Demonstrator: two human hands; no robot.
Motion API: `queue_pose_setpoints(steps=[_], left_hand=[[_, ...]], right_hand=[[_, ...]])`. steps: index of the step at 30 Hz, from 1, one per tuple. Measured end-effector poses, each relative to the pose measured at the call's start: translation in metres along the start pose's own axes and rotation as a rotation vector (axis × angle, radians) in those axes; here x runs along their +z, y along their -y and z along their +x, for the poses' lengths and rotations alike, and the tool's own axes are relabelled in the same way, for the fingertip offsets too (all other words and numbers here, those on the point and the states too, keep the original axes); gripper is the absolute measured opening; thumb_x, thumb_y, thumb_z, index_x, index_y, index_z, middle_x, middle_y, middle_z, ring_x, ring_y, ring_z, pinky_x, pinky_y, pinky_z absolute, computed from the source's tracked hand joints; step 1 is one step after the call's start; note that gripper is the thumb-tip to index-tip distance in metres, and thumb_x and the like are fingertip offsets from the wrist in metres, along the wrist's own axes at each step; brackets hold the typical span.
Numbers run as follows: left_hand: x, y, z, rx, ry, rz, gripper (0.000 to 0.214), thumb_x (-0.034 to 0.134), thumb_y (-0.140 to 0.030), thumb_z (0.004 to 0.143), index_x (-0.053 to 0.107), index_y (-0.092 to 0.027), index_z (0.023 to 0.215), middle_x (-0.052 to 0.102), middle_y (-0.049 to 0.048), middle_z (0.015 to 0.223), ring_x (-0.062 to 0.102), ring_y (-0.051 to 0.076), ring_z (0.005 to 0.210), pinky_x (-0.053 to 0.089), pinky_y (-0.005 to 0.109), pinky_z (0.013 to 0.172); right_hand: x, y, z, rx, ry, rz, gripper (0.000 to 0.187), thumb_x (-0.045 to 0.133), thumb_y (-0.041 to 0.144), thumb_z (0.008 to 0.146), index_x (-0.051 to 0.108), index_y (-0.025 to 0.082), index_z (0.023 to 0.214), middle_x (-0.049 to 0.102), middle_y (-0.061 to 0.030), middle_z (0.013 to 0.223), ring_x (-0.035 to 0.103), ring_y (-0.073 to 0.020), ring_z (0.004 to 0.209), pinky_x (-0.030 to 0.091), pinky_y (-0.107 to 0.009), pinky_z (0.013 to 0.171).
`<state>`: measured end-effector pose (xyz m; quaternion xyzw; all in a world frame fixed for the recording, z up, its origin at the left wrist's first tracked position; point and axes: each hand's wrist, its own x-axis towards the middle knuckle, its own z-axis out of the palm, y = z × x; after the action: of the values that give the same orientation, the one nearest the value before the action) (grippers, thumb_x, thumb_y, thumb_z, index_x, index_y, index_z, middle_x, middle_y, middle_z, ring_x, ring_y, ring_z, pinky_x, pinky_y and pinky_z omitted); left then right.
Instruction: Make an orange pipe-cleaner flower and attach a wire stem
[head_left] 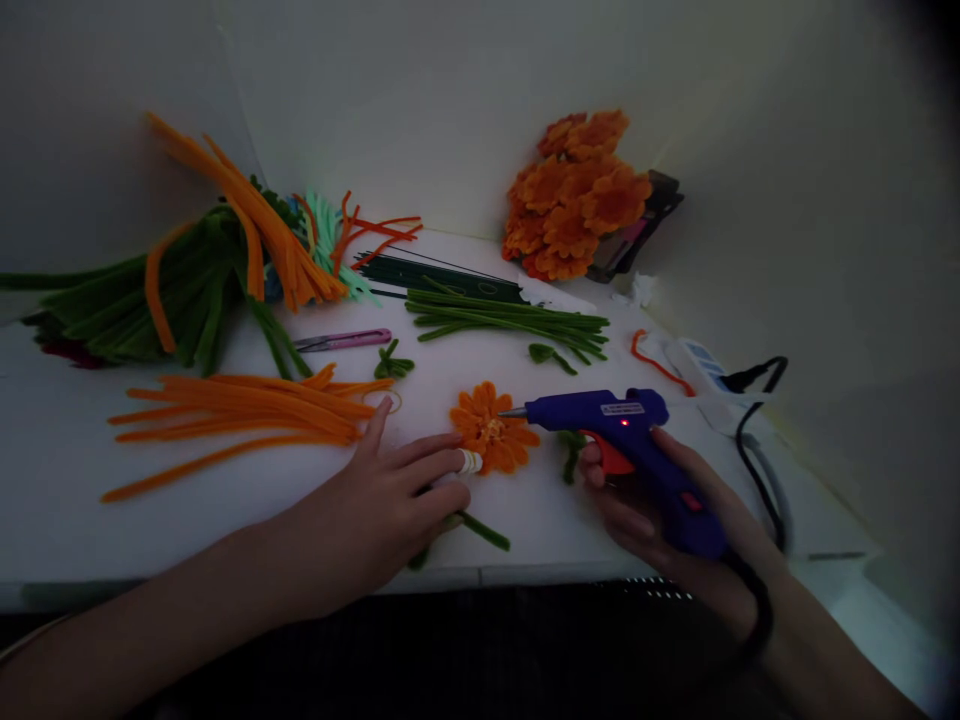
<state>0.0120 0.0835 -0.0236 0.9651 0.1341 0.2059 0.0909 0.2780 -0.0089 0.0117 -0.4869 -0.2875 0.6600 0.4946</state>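
My right hand (645, 500) is wrapped around a blue glue gun (592, 412), its fingers at the orange trigger. A red light shows on the gun's body. The metal nozzle is over an orange chenille flower (491, 400) lying face up on the table, with a pale cluster at its middle. My left hand (397, 480) rests palm down at the flower's left side, fingers spread, one fingertip bound in white tape and close to the petals. A green chenille stem (486, 530) pokes out from beneath that hand.
Orange chenille stems (247, 410) lie left, beside pink-handled snips (345, 340) and a small green piece (394, 360). Green stems (510, 325) and dark wires (435, 275) lie behind. A bunch of orange flowers (577, 195) stands back right. A power strip (705, 370) with a black cable sits right.
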Motion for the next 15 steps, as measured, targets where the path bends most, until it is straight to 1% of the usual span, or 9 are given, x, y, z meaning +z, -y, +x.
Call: queue_pose_setpoints(steps=[3,7,11,15], left_hand=[[0.002,0.001,0.0,0.004,-0.003,0.017,0.016,0.043,-0.011,0.094,0.054,-0.02,0.098,0.062,0.0063,0.124,0.048,0.02,0.131,-0.011,0.058,0.115],[0.003,0.001,0.0,-0.011,-0.004,0.019,0.015,0.043,-0.01,0.093,0.053,-0.02,0.097,0.062,0.0068,0.125,0.046,0.02,0.133,-0.009,0.058,0.116],[0.001,0.0,0.002,0.01,0.022,0.034,0.018,0.043,-0.007,0.091,0.052,-0.02,0.099,0.062,0.0077,0.125,0.049,0.021,0.13,-0.006,0.059,0.116],[0.001,0.0,0.001,0.004,0.02,0.029,0.018,0.042,-0.006,0.091,0.053,-0.019,0.098,0.062,0.0076,0.124,0.051,0.022,0.129,-0.006,0.059,0.116]], right_hand=[[-0.001,-0.003,0.002,0.066,0.012,0.109,0.043,0.06,0.056,0.079,0.069,0.015,0.088,0.051,-0.0015,0.061,0.032,-0.0061,0.041,0.029,-0.018,0.035],[-0.001,-0.002,0.0,0.072,0.0,0.149,0.04,0.065,0.052,0.077,0.071,0.015,0.09,0.058,-0.0038,0.073,0.033,-0.0044,0.042,0.03,-0.017,0.035],[-0.004,-0.001,-0.003,0.05,0.0,0.111,0.039,0.064,0.053,0.078,0.072,0.015,0.088,0.06,-0.0044,0.074,0.038,-0.0045,0.042,0.033,-0.017,0.035],[-0.012,-0.003,-0.004,0.03,0.012,0.05,0.039,0.06,0.052,0.081,0.071,0.016,0.087,0.061,-0.005,0.078,0.04,-0.0045,0.042,0.035,-0.018,0.036]])
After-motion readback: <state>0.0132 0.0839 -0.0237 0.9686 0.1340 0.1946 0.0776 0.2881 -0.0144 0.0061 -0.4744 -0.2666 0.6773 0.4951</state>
